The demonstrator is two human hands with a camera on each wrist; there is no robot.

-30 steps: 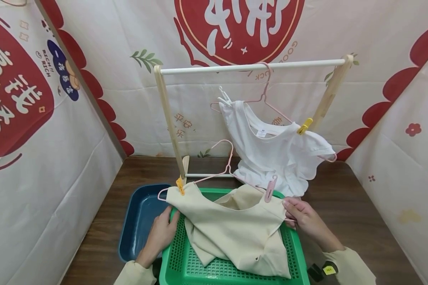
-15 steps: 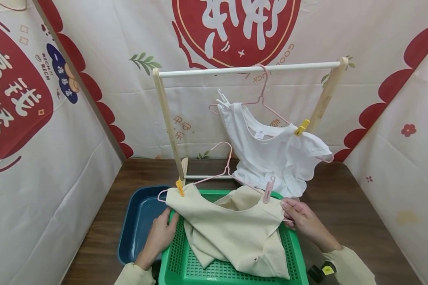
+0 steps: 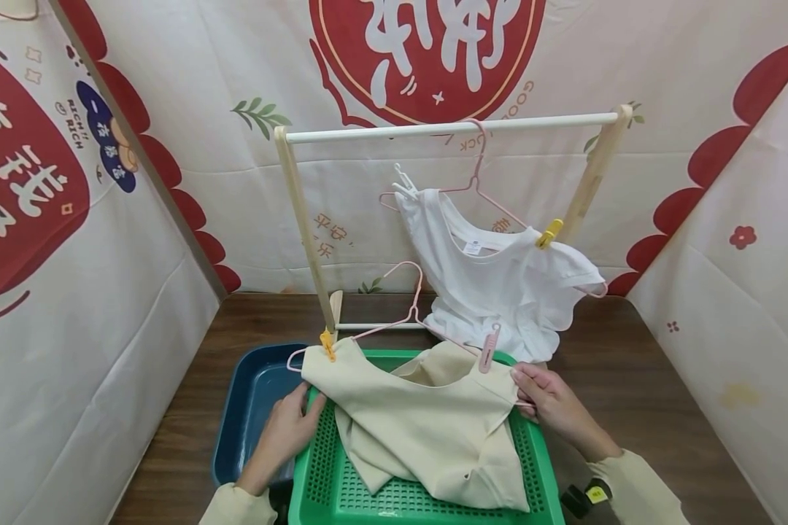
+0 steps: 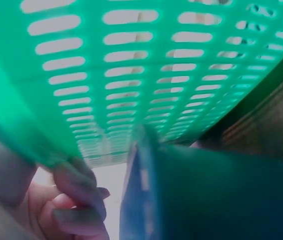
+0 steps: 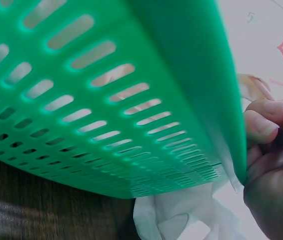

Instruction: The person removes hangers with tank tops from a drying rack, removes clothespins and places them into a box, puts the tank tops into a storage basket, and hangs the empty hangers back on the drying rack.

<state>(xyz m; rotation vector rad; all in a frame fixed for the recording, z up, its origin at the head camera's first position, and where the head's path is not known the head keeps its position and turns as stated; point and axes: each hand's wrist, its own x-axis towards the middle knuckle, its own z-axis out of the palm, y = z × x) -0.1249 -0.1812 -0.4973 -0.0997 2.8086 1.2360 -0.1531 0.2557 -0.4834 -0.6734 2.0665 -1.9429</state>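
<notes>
A beige top (image 3: pixel 427 423) lies on a pink clothes hanger (image 3: pixel 415 313) across the green perforated basket (image 3: pixel 545 474). An orange clothespin (image 3: pixel 328 344) clips its left shoulder, a pink clothespin (image 3: pixel 489 350) its right. My left hand (image 3: pixel 285 430) grips the basket's left rim just below the top's left shoulder, thumb inside; in the left wrist view its fingers (image 4: pixel 79 187) curl beneath the rim. With thumb and fingers, my right hand (image 3: pixel 554 408) pinches the top's right shoulder edge, beside the hanger's end. In the right wrist view, the basket wall partly covers this hand (image 5: pixel 276 135).
Behind the basket stands a rack with a white rail (image 3: pixel 381 133). A white T-shirt (image 3: pixel 492 277) hangs from it on a pink hanger, with white (image 3: pixel 406 182) and yellow clothespins (image 3: pixel 549 233). A blue tray (image 3: pixel 233 430) sits left of the basket on the wooden table (image 3: pixel 637 394).
Both hands keep their places on the basket rim and the beige top. The whole head view has shifted slightly left; nothing else visibly moved.
</notes>
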